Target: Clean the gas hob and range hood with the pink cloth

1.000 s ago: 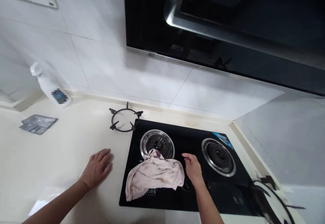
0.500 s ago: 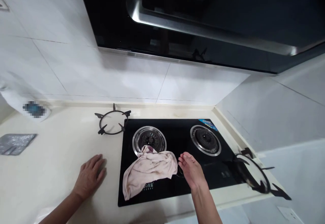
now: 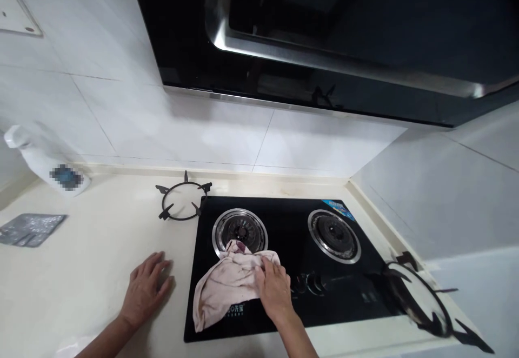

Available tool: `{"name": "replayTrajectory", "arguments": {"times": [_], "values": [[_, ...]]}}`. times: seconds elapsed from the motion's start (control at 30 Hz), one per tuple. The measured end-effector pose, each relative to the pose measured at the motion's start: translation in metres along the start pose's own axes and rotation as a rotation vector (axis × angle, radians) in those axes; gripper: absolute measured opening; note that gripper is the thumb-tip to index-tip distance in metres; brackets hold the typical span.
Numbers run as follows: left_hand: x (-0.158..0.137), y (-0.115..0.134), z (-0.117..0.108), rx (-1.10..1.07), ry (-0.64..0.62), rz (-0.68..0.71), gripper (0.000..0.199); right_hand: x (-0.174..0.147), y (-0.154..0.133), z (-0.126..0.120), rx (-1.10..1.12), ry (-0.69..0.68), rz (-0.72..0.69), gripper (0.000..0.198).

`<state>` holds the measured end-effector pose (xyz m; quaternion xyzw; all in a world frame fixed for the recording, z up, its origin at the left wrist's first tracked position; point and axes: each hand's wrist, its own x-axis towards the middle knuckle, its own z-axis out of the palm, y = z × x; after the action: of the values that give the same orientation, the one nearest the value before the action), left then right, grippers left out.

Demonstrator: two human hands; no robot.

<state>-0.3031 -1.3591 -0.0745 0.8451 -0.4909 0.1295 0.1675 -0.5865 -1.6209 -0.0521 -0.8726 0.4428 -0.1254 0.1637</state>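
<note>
A pale pink cloth (image 3: 227,285) with a dark patch lies rumpled over the front left of the black gas hob (image 3: 292,250), its upper end reaching the left burner (image 3: 240,231). My right hand (image 3: 275,289) is on the cloth's right end, thumb and curled fingers closing on it. Curved wet-looking marks show on the glass just right of that hand. Left of the hob, my left hand (image 3: 146,290) rests on the cream counter (image 3: 101,228), fingers stretched and apart, holding nothing.
One black pan support (image 3: 184,201) sits behind the hob's left corner; another (image 3: 421,298) leans at its right edge. The right burner (image 3: 334,235) is uncovered. A white bottle (image 3: 44,160) and a grey packet (image 3: 31,229) are far left. A dark range hood (image 3: 300,50) overhangs everything.
My right hand has moved left from the bare glass onto the cloth's right end, bunching it slightly. Curved marks now show where the hand was. My left hand stays on the counter. The view shifted a little.
</note>
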Motion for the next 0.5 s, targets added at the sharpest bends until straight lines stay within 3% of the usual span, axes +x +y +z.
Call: {"name": "replayTrajectory", "arguments": {"times": [0.3, 0.5], "values": [[-0.002, 0.003, 0.002, 0.086, 0.023, 0.019, 0.033, 0.084, -0.006, 0.01, 0.405, -0.051, 0.095, 0.062], [-0.002, 0.008, -0.001, 0.064, 0.017, 0.016, 0.033, 0.138, -0.002, 0.009, 0.496, -0.091, 0.045, 0.065]]}}
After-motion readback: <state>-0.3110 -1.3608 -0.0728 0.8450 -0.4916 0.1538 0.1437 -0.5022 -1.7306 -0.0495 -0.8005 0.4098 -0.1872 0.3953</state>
